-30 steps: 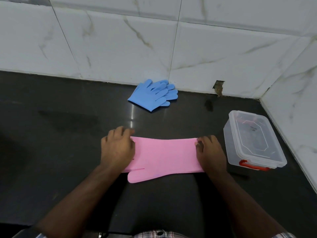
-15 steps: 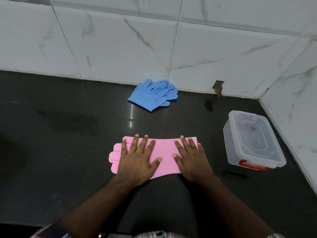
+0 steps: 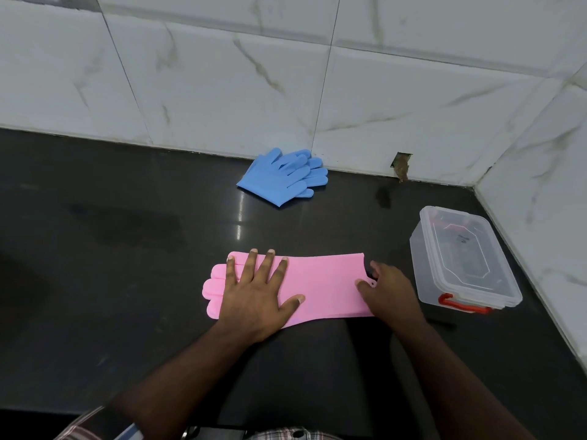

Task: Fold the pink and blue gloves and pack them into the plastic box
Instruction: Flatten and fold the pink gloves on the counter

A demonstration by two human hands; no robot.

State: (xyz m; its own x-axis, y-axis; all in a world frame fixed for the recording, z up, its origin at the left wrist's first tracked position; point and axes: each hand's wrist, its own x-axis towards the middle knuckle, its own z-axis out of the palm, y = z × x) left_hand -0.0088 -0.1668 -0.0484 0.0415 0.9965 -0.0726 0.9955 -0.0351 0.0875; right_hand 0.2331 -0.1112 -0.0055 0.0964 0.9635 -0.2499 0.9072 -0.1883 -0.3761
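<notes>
**Pink glove flat under two hands**

Black worktop (image 3: 111, 265) meets marbled wall tiles. Left hand (image 3: 254, 293) presses flat, fingers spread, on the pink glove (image 3: 320, 281); right hand (image 3: 392, 289) pinches its cuff. Blue gloves (image 3: 282, 176) lie at 12 o'clock, the lidded plastic box (image 3: 460, 262) at 3 o'clock.

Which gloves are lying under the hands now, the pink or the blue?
The pink gloves: the left hand presses them flat. The blue gloves lie untouched by the wall.

Home kitchen: dark counter (image 3: 127, 249), marble-tiled wall (image 3: 397, 100).
</notes>
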